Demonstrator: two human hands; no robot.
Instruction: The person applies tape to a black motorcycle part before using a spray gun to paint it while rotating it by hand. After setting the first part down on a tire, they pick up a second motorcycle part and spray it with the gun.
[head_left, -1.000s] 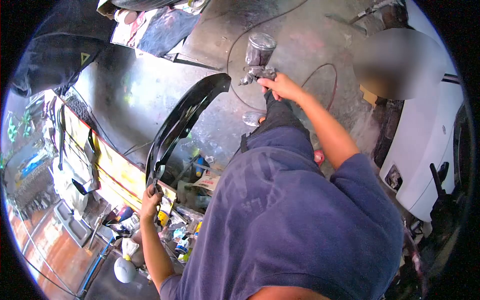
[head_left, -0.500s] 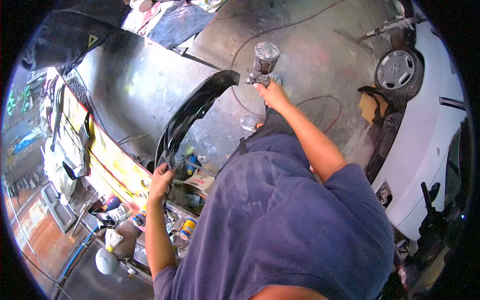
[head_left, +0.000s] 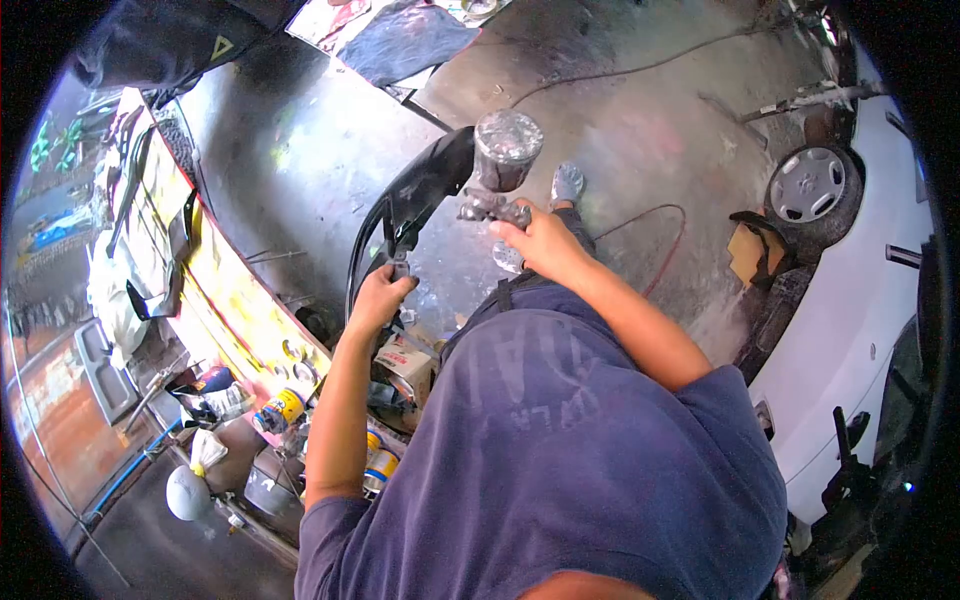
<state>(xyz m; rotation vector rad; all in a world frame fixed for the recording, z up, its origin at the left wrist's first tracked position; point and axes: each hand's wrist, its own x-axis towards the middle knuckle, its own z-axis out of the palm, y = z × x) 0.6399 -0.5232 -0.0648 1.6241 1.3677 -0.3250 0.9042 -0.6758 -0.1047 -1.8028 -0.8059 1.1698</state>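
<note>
A glossy black curved car panel [head_left: 415, 195] stands on end in front of me. My left hand [head_left: 380, 295] grips its lower edge. My right hand [head_left: 535, 240] is closed on the handle of a paint-spattered spray gun [head_left: 497, 165], whose metal cup points up and sits right beside the panel's upper part. A red hose [head_left: 655, 250] loops across the concrete floor behind the gun.
A cluttered bench [head_left: 250, 330] with paint cans [head_left: 278, 408] and bottles runs along my left. A white car [head_left: 860, 300] with a wheel [head_left: 812, 188] stands at the right. Cloths and papers [head_left: 410, 40] lie on the floor at the top.
My left hand has climbed up the panel's edge, bringing the panel more upright and nearer. My right hand has drawn the spray gun in close beside the panel. My view has tilted.
</note>
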